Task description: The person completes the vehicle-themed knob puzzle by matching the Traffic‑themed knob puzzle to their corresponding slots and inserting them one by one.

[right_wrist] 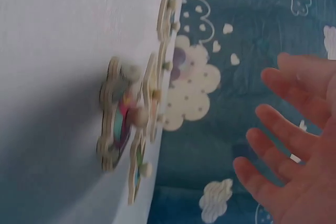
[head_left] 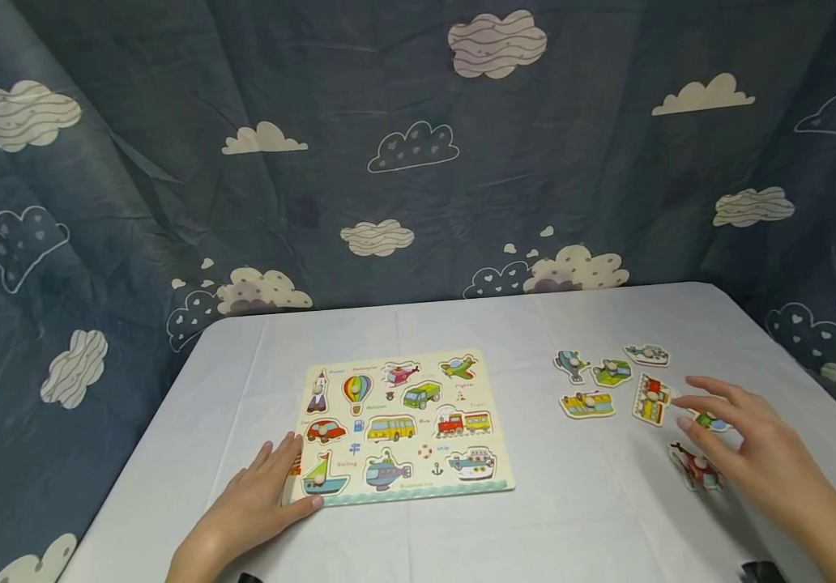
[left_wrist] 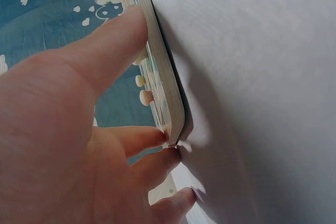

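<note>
A wooden knob puzzle board [head_left: 425, 486] with vehicle pictures lies on the table. My left hand [head_left: 253, 494] rests at its near left corner, fingers along the left side and thumb on the front edge. In the left wrist view the thumb [left_wrist: 113, 45] lies along the board's edge. My right hand [head_left: 761, 445] hovers, fingers spread and holding nothing, over loose puzzle pieces at the right. Under it lie a red and dark piece [head_left: 698, 470] and a green and blue piece [head_left: 711, 421], partly hidden. A train piece [head_left: 650, 401] is close to its fingertips.
Further pieces lie between the board and the right hand: a yellow bus [head_left: 587, 405], a green truck [head_left: 612, 372], a submarine [head_left: 571, 366] and a ship [head_left: 646, 355]. A dark cloud-patterned curtain [head_left: 418, 194] hangs behind the white table [head_left: 520, 534].
</note>
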A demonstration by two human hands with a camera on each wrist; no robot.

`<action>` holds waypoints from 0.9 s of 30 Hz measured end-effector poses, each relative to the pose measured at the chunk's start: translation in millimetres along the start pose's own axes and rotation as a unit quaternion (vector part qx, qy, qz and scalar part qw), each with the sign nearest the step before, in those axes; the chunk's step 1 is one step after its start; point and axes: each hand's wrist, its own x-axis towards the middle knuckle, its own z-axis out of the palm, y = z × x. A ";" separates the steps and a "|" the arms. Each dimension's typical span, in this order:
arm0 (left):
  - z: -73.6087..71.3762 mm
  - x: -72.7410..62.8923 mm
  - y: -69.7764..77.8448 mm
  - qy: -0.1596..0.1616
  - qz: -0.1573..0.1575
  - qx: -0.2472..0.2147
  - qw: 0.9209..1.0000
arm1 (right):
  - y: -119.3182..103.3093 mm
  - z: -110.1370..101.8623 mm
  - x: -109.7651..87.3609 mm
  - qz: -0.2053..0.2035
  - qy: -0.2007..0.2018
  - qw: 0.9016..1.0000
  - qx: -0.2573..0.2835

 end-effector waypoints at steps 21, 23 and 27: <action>-2.1 -0.1 0.6 0.005 0.010 0.012 1.000 | 33.8 -4.4 -4.5 0.021 -0.051 0.998 -0.013; -2.1 -0.4 0.8 0.005 0.011 0.011 1.000 | 36.7 -5.7 -4.0 0.029 -0.072 0.997 -0.025; -1.4 -0.4 1.1 0.001 0.008 0.007 1.000 | 45.3 -10.7 -2.1 0.049 -0.136 0.989 -0.035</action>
